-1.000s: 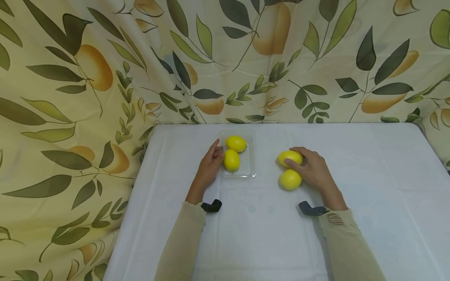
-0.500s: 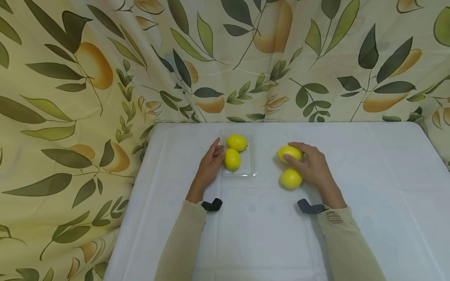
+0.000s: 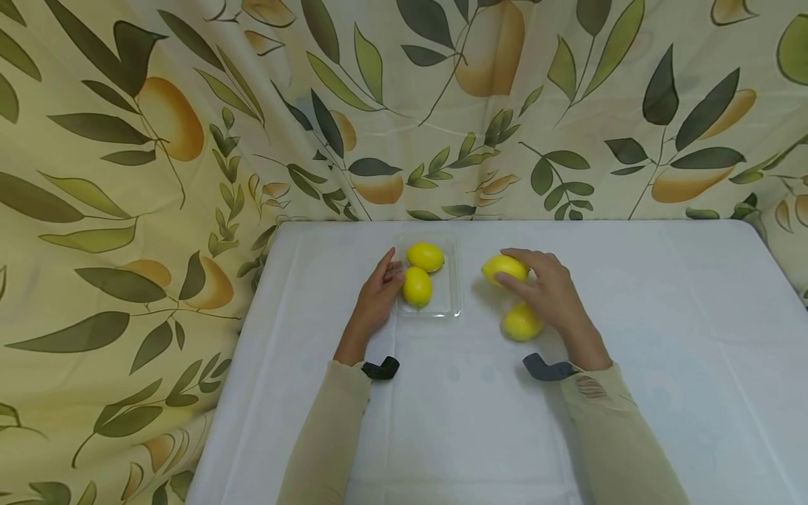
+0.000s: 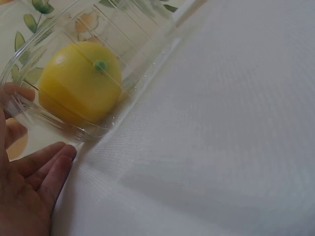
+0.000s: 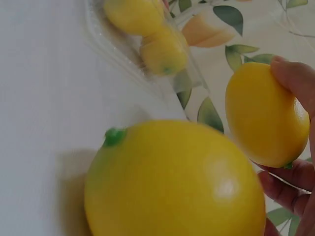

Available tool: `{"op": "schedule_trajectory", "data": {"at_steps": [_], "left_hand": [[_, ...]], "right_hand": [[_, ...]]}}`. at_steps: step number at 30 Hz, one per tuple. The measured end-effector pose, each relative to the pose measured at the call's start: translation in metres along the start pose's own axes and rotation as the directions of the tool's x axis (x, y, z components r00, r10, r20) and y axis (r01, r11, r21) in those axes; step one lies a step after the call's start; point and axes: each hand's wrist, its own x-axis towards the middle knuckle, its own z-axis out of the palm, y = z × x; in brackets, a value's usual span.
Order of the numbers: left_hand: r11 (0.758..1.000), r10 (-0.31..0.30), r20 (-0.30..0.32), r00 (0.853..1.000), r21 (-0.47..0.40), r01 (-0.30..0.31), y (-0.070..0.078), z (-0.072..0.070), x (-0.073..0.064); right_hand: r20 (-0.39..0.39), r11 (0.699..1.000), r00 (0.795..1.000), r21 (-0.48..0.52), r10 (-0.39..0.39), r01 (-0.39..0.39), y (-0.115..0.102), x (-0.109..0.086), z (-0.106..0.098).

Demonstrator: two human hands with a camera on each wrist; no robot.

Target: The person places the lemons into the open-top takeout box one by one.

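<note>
My right hand (image 3: 552, 287) grips a yellow lemon (image 3: 501, 268) between thumb and fingers, raised off the table with its shadow beneath. In the right wrist view that lemon (image 5: 266, 115) shows a green tip at its lower end. A second lemon (image 3: 520, 322) sits on the table below this hand, large in the right wrist view's foreground. At the left edge of a clear plastic tray (image 3: 447, 300), my left hand (image 3: 376, 298) rests with loosely extended fingers touching its side. Inside the tray lie two more lemons, one farther back (image 3: 425, 257) and one nearer (image 3: 417, 287).
A white cloth covers the table (image 3: 467, 428). Behind it and along its left side hangs a curtain (image 3: 252, 126) printed with leaves and fruit. Dark wrist mounts (image 3: 381, 369) stick out inward from both sleeves.
The right hand has lifted one lemon from beside the other and moved it left and back, nearer the tray. The left hand, the tray and its lemons stay in place.
</note>
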Motion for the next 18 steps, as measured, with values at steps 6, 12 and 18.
{"op": "schedule_trajectory", "data": {"at_steps": [6, 12, 18], "left_hand": [[1.000, 0.004, 0.001, 1.000, 0.005, -0.004, -0.001, 0.000, 0.000], [1.000, 0.001, 0.000, 1.000, 0.009, -0.001, -0.003, 0.000, 0.000], [1.000, 0.002, -0.004, 1.000, 0.002, -0.002, -0.002, 0.001, 0.000]], "right_hand": [[0.032, 1.000, 0.999, -0.010, -0.026, 0.027, -0.016, 0.007, 0.003], [0.049, 0.999, 0.998, 0.012, -0.035, 0.034, -0.029, 0.013, 0.010], [0.058, 0.999, 0.998, 0.019, -0.040, 0.039, -0.038, 0.019, 0.020]]}}
